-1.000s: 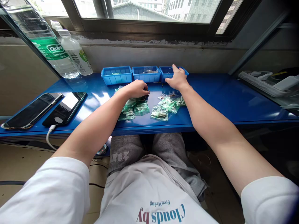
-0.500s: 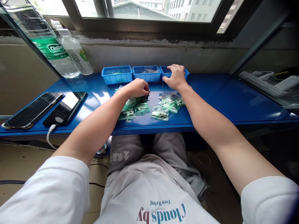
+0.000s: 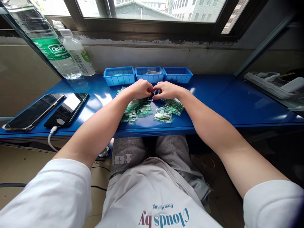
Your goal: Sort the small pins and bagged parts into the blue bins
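My left hand [image 3: 142, 89] is pinched closed over the middle of the blue table, around a small dark piece too small to name. Fingertip to fingertip with it, my right hand [image 3: 166, 90] also has its fingers curled together at that spot; what they hold is hidden. Small green-tinted plastic packets [image 3: 144, 110] lie below my left hand, and more packets [image 3: 163, 114] with thin metal pieces inside lie below my right hand. Behind the hands stand three blue bins in a row: the left bin [image 3: 119, 79], the middle bin [image 3: 150, 77] and the right bin [image 3: 178, 78].
Two phones [image 3: 34, 112] lie at the left of the table [image 3: 213, 95], one with a white cable [image 3: 50, 139]. A large water bottle [image 3: 53, 49] and a smaller bottle [image 3: 79, 53] stand at the back left. White items [image 3: 270, 83] sit behind a panel at the right.
My right hand has moved from the right bin down and left to meet my left hand, and its spread fingers have closed. My left hand has hardly moved.
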Demonstrator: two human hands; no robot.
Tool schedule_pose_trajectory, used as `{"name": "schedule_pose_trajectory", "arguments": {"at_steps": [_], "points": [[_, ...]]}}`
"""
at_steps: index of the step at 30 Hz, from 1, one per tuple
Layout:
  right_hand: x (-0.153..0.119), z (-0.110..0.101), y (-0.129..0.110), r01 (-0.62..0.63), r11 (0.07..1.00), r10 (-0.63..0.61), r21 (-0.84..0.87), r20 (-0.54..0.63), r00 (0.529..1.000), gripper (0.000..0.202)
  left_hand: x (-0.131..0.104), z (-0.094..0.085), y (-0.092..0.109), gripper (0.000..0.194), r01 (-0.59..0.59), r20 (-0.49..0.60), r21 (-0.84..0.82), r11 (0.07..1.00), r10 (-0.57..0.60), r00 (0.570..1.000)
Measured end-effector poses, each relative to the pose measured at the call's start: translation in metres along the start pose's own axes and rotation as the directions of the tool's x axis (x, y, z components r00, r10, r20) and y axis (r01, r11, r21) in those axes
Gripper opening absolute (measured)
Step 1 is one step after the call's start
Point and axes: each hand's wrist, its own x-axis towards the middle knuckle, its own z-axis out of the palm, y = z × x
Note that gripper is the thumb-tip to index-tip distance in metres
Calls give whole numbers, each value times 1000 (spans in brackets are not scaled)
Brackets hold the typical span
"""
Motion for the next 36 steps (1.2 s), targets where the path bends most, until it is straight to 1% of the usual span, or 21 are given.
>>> {"name": "schedule_pose_trajectory", "arguments": {"at_steps": [2,4,8,12,17,21,24,28,32,34,36], "points": [[1,0,0,10,999,-9,-31,7,1000,42,0,0,1,26,8,10,0,1000,-8,1000],[2,2,1,16,999,-16,-40,-9,1000,41,0,0,1,26,11,13,0,1000,-11,1000],[3,5,3,32,999,-34,-39,-50,998,33,0,0,-2,23,-6,5,-2,1000,6,1000],[1,6,1,48,999,-49,-18,-78,996,27,0,0,-4,23,-28,1,-13,1000,28,1000],[-1,4,2,27,1000,-27,-3,-120,992,33,-1,-3,1,26,2,28,25,1000,-3,1000],[0,4,4,0,1000,-3,-22,-132,991,31,-3,-6,5,26,21,61,38,999,-23,998],[1,5,5,20,1000,-21,-11,-163,986,32,-2,-5,4,27,20,54,33,999,-22,998],[1,6,7,89,993,-64,77,-278,958,27,-1,-2,1,26,14,11,5,1000,-14,1000],[2,6,8,123,981,-62,148,-366,929,22,1,-1,2,24,2,-41,-14,1000,-2,999],[2,7,8,132,979,-56,156,-417,907,20,2,-1,2,25,19,-82,-22,1000,-21,996],[4,8,8,136,978,-44,158,-480,876,20,2,-2,3,30,55,-129,-34,998,-59,990]]}}
